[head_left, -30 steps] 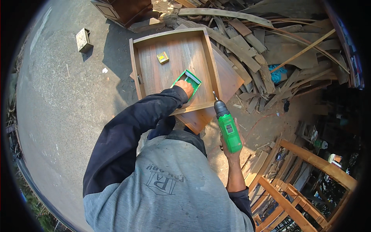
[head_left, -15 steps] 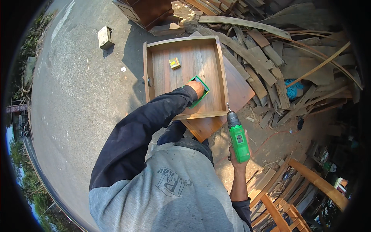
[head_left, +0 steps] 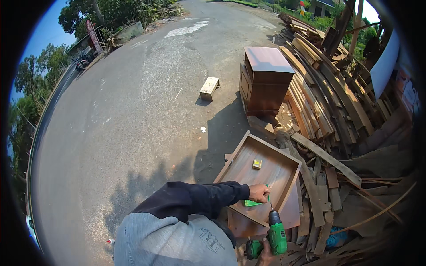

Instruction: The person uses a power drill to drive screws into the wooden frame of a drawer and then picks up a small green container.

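A wooden drawer (head_left: 280,156) rests in front of me on a flat brown board (head_left: 290,213). Over its near part my left hand (head_left: 258,193) is closed, fingertips pinched together; whatever is between them is too small to make out. Under that hand lies a green open box (head_left: 251,203), mostly covered. Farther inside the drawer sits a small yellow box (head_left: 257,164). My right hand (head_left: 265,254) grips a green cordless drill (head_left: 277,237) by its handle. The bit points up, its tip close to the left fingers.
A brown wooden cabinet (head_left: 266,86) stands beyond the drawer. To its left, a small pale wooden block or box (head_left: 209,88) sits on the asphalt (head_left: 146,119). Stacked planks and scrap wood (head_left: 326,170) fill the right side. A blue cloth-like bundle (head_left: 336,238) lies among them.
My left hand has come out of the green box and closed near the drill bit. The drill has moved closer to that hand. My view has tilted up and turned left.
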`<state>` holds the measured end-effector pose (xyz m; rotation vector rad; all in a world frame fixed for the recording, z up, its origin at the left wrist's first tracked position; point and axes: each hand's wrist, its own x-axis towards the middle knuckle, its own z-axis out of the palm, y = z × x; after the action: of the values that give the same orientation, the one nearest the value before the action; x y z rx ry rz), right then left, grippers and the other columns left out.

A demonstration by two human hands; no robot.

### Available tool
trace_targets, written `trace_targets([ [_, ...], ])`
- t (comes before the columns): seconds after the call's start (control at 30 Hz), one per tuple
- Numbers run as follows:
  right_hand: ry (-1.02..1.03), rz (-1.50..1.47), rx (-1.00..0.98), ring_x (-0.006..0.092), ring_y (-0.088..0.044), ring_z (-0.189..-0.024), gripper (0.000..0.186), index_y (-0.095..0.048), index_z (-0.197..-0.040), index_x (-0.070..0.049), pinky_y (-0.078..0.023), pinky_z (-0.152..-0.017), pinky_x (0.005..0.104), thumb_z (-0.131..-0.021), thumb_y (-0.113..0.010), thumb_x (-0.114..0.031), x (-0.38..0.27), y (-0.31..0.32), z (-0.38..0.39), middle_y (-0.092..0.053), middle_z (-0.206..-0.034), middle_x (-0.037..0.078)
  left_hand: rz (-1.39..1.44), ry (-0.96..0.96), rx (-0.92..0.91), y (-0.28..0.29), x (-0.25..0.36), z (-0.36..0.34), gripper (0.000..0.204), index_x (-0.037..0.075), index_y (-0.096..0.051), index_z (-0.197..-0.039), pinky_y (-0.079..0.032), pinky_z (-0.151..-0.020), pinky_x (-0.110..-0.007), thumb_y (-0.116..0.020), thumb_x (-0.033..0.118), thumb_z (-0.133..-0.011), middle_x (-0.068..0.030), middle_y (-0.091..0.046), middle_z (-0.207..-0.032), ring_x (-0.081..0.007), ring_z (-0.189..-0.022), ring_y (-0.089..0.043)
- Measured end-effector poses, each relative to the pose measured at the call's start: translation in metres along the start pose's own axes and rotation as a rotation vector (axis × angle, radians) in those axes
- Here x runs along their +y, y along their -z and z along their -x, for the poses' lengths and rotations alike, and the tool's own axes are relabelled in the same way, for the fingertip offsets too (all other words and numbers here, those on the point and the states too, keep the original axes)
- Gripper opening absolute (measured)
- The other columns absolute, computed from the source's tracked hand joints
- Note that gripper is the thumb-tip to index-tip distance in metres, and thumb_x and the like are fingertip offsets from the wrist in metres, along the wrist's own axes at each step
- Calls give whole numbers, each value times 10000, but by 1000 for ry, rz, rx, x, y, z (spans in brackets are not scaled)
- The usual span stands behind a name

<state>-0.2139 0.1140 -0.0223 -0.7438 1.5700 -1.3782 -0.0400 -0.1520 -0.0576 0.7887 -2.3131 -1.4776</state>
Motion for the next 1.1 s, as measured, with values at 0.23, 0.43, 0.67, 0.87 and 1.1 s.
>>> trace_targets([
  [0.23,35,-12,6,162,-612,-777,463,-617,-1215,6,-503,-711,313,-761,-692,-35,-10,1,-9,-643,-960,62,913,174,57,5,30,9,159,39,-507,-811,-390,-458,-259,-665,53,-814,-35,-560,-680,-106,-511,-511],
  [0.43,44,46,83,161,-613,-729,384,-654,-1127,-2,-505,-671,305,-748,-697,-48,-25,-8,-8,-640,-907,55,725,234,-1,25,42,23,182,37,-577,-948,-435,-534,-219,-515,194,-1018,-26,-599,-849,-53,-571,-504],
  [0.67,-39,-44,84,172,-646,-776,412,-641,-1138,0,-529,-697,312,-732,-708,-7,-25,19,7,-675,-1027,108,420,160,-56,11,51,26,236,-24,-681,-1047,-464,-582,-236,-556,163,-978,-27,-624,-783,-70,-607,-544],
  [0.87,-73,-155,86,175,-646,-784,332,-680,-1064,-16,-513,-719,319,-746,-769,-55,-24,30,22,-683,-891,60,765,261,-32,-7,57,22,230,-64,-685,-1097,-454,-605,-237,-611,63,-919,-31,-606,-746,-85,-630,-533],
  [1.1,-45,-119,61,179,-656,-808,428,-638,-1160,-2,-534,-738,317,-742,-724,-13,-14,33,26,-680,-1066,117,998,219,-45,-19,70,17,242,-101,-643,-1112,-438,-596,-239,-603,65,-941,-39,-581,-763,-91,-636,-506],
])
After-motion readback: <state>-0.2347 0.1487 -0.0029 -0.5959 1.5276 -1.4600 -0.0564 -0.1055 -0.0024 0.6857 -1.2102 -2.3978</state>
